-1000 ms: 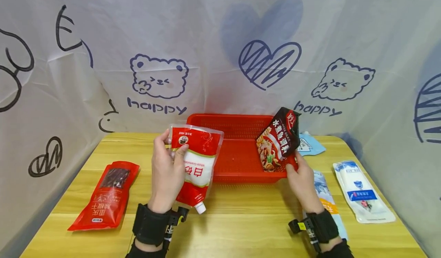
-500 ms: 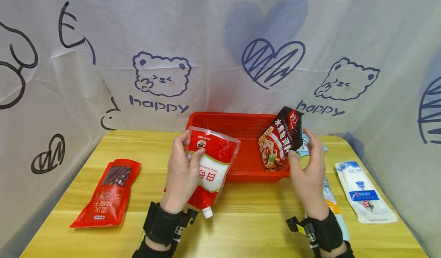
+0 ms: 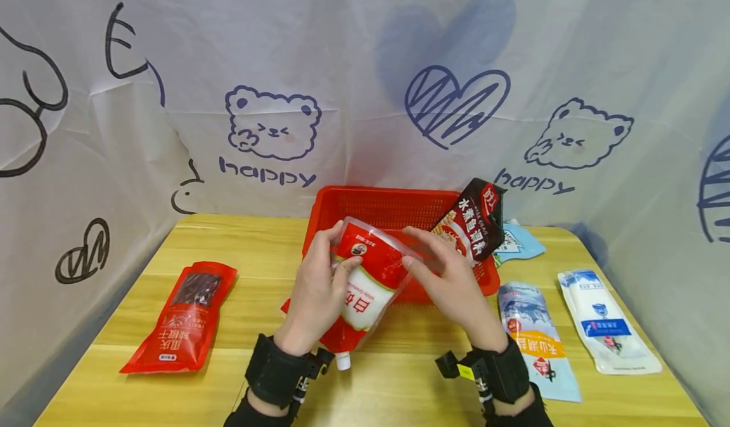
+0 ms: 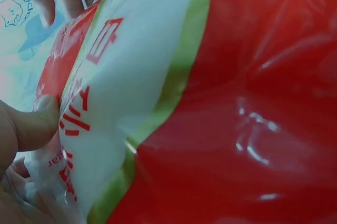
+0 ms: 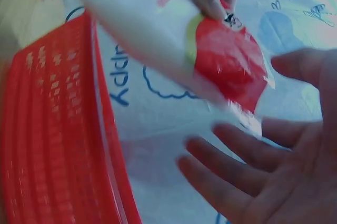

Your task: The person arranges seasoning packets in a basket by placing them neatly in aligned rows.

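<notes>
My left hand (image 3: 319,287) grips a red and white spouted sugar pouch (image 3: 371,287), thumb across its front, with the white cap (image 3: 343,360) pointing down. In the left wrist view the pouch (image 4: 147,76) fills most of the picture. My right hand (image 3: 450,281) is at the pouch's upper right edge. The right wrist view shows that hand (image 5: 279,166) with fingers spread and thumb apart, around the pouch's sealed end without closing on it. Behind the pouch stands a red plastic basket (image 3: 388,200). A dark seasoning box (image 3: 485,224) leans in its right end, partly hidden by my right hand.
A red bag of dried chillies (image 3: 182,319) lies on the left of the wooden table (image 3: 268,243). On the right lie a blue and orange pouch (image 3: 538,344), a white and blue bag (image 3: 607,325) and a light blue packet (image 3: 521,243). A drawn-on curtain (image 3: 353,97) stands behind.
My right hand has let go of the seasoning box, leaving it in the basket, and moved left to the sugar pouch. The left hand has carried the pouch right, tilting it.
</notes>
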`<state>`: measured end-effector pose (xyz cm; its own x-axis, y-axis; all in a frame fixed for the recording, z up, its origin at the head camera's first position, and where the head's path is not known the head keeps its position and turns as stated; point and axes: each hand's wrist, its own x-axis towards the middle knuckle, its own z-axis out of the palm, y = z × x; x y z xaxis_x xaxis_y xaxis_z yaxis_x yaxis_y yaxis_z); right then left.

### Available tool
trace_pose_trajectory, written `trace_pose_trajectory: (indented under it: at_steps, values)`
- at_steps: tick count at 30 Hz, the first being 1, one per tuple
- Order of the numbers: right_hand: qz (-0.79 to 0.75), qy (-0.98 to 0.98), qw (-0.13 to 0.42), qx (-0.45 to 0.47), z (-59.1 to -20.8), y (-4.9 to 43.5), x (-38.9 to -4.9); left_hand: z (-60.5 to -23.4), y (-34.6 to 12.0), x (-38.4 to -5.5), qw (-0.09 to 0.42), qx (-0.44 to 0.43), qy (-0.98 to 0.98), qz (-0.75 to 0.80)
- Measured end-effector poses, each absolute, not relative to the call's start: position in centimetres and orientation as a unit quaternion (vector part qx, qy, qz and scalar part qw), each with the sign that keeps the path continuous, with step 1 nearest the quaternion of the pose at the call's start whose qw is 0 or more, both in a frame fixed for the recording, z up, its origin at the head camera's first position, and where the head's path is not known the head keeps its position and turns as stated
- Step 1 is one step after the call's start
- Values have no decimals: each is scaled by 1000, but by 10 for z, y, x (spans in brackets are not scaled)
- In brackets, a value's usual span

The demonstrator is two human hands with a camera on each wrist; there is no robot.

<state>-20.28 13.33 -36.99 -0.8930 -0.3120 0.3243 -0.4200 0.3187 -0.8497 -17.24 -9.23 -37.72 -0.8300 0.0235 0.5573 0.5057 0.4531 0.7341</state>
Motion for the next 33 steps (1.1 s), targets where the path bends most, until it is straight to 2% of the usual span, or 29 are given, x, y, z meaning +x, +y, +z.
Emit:
trace_pose_trajectory:
  at_steps: [5,11,25,29,33]
  values:
    - [554,-802,-34,219,-369,119,-205,-379,-92,-172,234,-184,-829,-474]
    - [569,-797,-59,196,-372,116,-208,-379,-92,-173,222,-201,-837,-457]
    - [622,-761,-25,182,-382,113,-211,-377,-97,-175,212,-189,-856,-433]
    - [638,-751,-3,170,-383,115,-213,-377,-101,-176,226,-179,-864,-414]
    - [667,-731,19,144,-377,120,-214,-376,-109,-178,263,-156,-867,-393]
